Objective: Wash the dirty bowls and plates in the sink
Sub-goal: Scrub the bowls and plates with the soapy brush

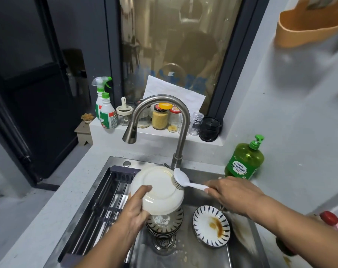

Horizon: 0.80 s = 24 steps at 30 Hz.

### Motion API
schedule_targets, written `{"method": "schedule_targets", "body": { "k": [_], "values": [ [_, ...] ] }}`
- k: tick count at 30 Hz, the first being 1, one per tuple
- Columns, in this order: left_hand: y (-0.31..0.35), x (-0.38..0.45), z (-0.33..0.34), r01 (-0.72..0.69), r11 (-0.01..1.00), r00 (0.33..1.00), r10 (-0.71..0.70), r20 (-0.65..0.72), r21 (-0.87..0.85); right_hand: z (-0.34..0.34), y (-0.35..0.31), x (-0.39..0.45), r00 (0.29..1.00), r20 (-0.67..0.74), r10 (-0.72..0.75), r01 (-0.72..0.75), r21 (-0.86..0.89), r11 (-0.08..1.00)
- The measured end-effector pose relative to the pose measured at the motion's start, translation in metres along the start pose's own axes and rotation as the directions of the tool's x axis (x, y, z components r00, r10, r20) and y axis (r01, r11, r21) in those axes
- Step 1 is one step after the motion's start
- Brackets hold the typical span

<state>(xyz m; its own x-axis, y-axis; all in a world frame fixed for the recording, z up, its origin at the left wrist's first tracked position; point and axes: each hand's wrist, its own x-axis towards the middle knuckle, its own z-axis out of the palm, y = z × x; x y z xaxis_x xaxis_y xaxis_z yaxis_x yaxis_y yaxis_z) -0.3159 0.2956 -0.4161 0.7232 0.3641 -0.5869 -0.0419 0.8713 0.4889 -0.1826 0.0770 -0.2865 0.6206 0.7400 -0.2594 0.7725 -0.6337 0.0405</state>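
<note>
My left hand [138, 206] grips a white plate [158, 187] by its lower left rim and holds it tilted over the sink [185, 256], underside toward me. My right hand [230, 192] holds the handle of a white dish brush [183, 180], whose bristles touch the plate's upper right rim. Below the plate sits a stack of striped bowls [169, 222], partly hidden. To its right lie stacked striped plates [211, 226], the top one smeared with brown sauce.
The curved steel faucet [164, 120] arches over the sink, with no water visible. A dark drying rack [106, 202] fills the sink's left part. Green dish soap [245, 159] stands at the back right. Jars and spray bottles [105, 111] line the window ledge. A red-capped bottle [330, 219] stands at right.
</note>
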Motion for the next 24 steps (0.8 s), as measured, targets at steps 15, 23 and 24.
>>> {"method": "schedule_targets", "body": {
  "k": [15, 23, 24],
  "values": [
    [-0.011, -0.004, 0.001, 0.039, 0.986, 0.997, -0.048, -0.053, -0.164, 0.013, -0.007, -0.031, 0.989, -0.110, -0.101, 0.091, -0.090, 0.992],
    [-0.009, -0.007, 0.003, 0.048, 0.995, 0.994, -0.056, -0.096, -0.085, 0.014, -0.010, -0.033, 0.981, -0.111, -0.160, 0.134, -0.213, 0.968],
    [-0.010, -0.008, 0.002, 0.037, 0.995, 0.996, -0.044, -0.077, -0.089, 0.013, -0.002, -0.032, 0.984, -0.124, -0.129, 0.105, -0.190, 0.976]
  ]
}}
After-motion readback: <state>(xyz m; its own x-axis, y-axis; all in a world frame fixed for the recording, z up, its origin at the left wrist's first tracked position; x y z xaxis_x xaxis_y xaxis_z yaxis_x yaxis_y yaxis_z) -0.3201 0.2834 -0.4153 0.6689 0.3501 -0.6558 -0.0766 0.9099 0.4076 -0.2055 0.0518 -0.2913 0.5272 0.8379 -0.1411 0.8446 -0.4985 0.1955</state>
